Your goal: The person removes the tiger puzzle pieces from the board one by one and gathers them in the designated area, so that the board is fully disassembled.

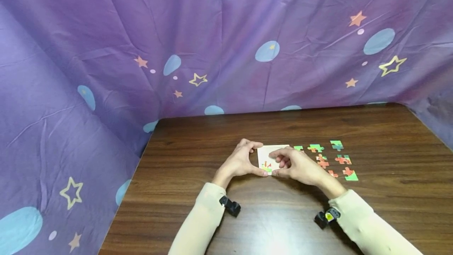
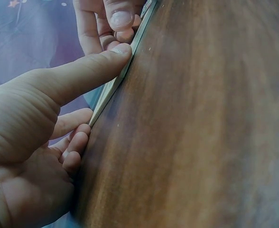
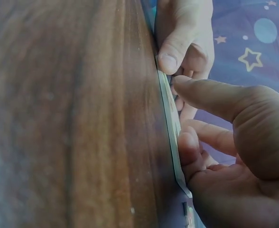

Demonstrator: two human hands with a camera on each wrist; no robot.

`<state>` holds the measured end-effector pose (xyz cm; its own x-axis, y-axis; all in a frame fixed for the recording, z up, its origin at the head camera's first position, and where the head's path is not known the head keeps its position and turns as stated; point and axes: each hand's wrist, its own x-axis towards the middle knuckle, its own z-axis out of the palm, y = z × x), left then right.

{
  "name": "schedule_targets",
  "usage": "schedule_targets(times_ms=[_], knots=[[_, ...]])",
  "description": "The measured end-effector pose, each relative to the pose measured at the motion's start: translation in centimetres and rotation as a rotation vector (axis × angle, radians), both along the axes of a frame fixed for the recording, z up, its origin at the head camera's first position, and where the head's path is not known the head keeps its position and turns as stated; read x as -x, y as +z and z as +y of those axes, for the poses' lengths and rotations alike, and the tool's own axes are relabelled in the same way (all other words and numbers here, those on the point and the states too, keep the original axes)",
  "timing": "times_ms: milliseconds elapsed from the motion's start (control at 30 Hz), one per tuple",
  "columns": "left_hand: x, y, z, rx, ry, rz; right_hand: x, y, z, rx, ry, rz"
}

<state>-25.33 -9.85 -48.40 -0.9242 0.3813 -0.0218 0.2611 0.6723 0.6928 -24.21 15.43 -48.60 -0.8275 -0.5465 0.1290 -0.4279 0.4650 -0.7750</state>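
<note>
A white square puzzle board (image 1: 263, 152) lies flat on the wooden table between both hands. Coloured jigsaw pieces (image 1: 266, 167), green and red, sit at its near left corner. My left hand (image 1: 240, 160) holds the board at its left side, thumb at the near edge and fingertips at the far left corner. My right hand (image 1: 302, 166) reaches over the board from the right, its thumb by the near edge beside the left thumb and its fingers bent over the white surface. In the right wrist view the board's edge (image 3: 170, 123) runs along under the right fingers.
Several loose jigsaw pieces (image 1: 342, 159) lie spread to the right of the board, one partly behind the right hand. The brown table (image 1: 198, 137) ends at a purple patterned cloth (image 1: 226, 42) at the back and left. Both sleeves carry black wrist cameras (image 1: 231, 206).
</note>
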Motion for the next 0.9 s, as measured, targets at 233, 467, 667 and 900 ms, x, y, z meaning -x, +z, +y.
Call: schedule_targets(times_ms=[233, 467, 667, 900], knots=[[0.6, 0.6, -0.2, -0.013, -0.010, 0.016, 0.3, 0.6, 0.0, -0.018, 0.010, 0.042], [0.7, 0.6, -0.4, -0.006, -0.032, 0.030, 0.3, 0.5, -0.1, -0.072, -0.009, 0.103], [0.5, 0.3, -0.5, -0.015, -0.054, 0.006, -0.1, -0.1, 0.1, -0.065, -0.023, 0.080], [0.1, 0.1, -0.7, -0.025, -0.055, -0.025, -0.6, -0.3, -0.4, -0.083, -0.023, 0.102]])
